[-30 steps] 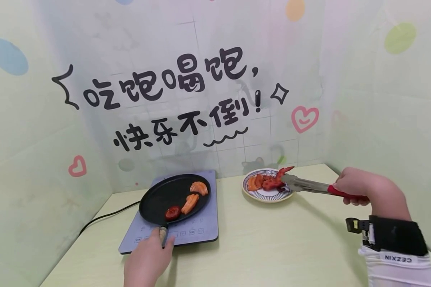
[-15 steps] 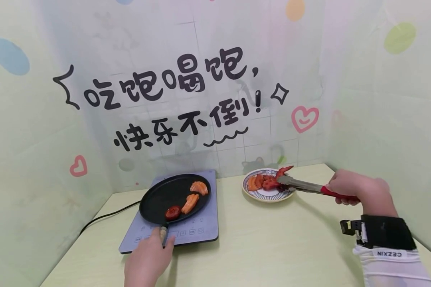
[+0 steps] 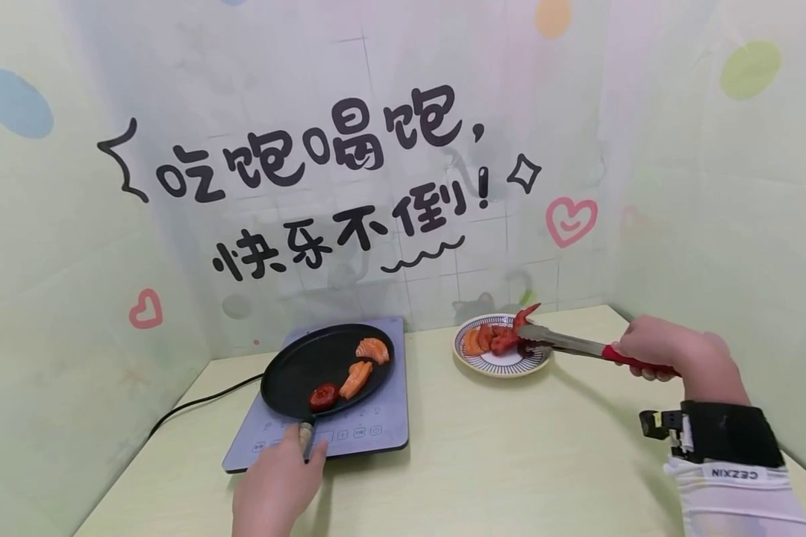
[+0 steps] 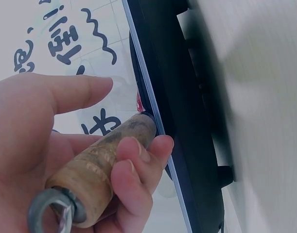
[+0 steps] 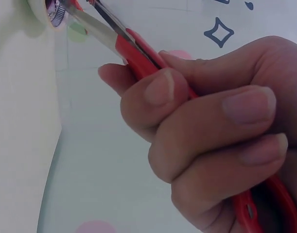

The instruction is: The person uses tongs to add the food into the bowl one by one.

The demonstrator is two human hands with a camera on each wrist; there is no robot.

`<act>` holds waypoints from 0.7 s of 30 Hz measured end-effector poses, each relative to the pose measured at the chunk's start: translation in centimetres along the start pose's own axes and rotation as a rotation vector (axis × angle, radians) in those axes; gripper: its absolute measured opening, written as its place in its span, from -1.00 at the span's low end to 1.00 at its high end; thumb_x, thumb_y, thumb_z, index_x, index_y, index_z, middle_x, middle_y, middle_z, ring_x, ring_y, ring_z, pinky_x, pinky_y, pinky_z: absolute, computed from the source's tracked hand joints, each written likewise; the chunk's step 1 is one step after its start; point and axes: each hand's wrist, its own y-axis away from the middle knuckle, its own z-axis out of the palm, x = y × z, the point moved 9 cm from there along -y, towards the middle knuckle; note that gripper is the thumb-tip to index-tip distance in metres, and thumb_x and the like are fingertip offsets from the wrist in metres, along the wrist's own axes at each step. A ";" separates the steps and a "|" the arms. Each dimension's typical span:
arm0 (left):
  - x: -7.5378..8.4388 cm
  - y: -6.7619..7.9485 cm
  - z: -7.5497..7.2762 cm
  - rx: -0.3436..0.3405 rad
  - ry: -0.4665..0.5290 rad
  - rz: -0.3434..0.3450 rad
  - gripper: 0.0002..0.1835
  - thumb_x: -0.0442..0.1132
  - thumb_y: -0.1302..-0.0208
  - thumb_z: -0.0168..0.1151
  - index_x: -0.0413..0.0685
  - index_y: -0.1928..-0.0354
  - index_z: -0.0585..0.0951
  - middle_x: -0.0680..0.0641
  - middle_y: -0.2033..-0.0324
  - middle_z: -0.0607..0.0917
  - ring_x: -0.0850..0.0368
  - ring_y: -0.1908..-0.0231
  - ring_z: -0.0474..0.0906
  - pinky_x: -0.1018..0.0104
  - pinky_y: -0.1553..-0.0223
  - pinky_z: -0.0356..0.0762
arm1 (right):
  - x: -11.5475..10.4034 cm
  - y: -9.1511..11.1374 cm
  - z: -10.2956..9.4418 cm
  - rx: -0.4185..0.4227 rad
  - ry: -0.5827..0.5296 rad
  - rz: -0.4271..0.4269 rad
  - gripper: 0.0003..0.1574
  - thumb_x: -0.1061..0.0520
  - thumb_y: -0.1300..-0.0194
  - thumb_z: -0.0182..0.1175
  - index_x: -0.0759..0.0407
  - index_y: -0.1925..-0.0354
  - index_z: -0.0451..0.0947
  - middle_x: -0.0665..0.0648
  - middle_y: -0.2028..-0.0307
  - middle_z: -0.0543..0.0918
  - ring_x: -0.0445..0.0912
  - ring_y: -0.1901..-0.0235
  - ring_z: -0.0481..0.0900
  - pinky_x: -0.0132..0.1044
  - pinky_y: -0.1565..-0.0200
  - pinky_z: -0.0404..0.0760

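Note:
My left hand (image 3: 278,481) holds the wooden handle (image 4: 97,167) of a black frying pan (image 3: 295,377), fingers curled under it and thumb held off it. The pan sits on a flat induction cooker (image 3: 389,418). Two orange, salmon-like slices (image 3: 356,379) and a round red piece (image 3: 324,397) lie at its right side. My right hand (image 3: 658,347) grips red-handled metal tongs (image 3: 578,344), fingers wrapped round them in the right wrist view. The tongs' tips are at a red, wing-like piece (image 3: 525,317) on a striped-rim plate (image 3: 504,368), beside more orange and red food (image 3: 483,339).
A black power cord (image 3: 204,400) runs left from the cooker across the pale table (image 3: 477,462). Behind stands a printed backdrop (image 3: 403,224) with black lettering, and side panels close in on left and right.
The right hand and tongs have moved left toward the plate, and the upright tip of the red wing-like piece has shifted slightly left. The left hand and pan stay put.

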 end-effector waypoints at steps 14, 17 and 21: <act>0.2 0.2 -0.2 -0.006 -0.006 -0.007 -0.18 0.19 -0.34 0.06 -0.39 -0.34 0.28 -0.44 -0.07 0.53 -0.43 0.02 0.47 -0.26 0.17 0.50 | 0.5 -0.8 1.0 -0.033 -0.054 0.021 -0.70 0.13 -0.39 -0.05 0.24 0.33 0.55 0.06 0.63 0.49 -0.18 0.71 0.35 -0.40 0.62 0.36; 0.2 0.2 -0.3 -0.005 -0.005 -0.007 -0.18 0.20 -0.34 0.06 -0.39 -0.34 0.27 -0.44 -0.06 0.53 -0.43 0.04 0.48 -0.25 0.19 0.51 | 0.6 -1.2 1.3 -0.044 -0.082 0.024 -0.70 0.11 -0.41 -0.06 0.25 0.31 0.53 0.07 0.61 0.49 -0.18 0.70 0.36 -0.40 0.61 0.37; 0.1 0.2 -0.2 -0.006 -0.005 -0.008 -0.18 0.20 -0.34 0.05 -0.39 -0.34 0.27 -0.45 -0.05 0.54 -0.43 0.04 0.48 -0.25 0.20 0.51 | 0.7 -1.6 1.7 -0.055 -0.116 0.043 -0.69 0.12 -0.39 -0.11 0.25 0.33 0.51 0.06 0.61 0.49 -0.18 0.70 0.35 -0.42 0.62 0.37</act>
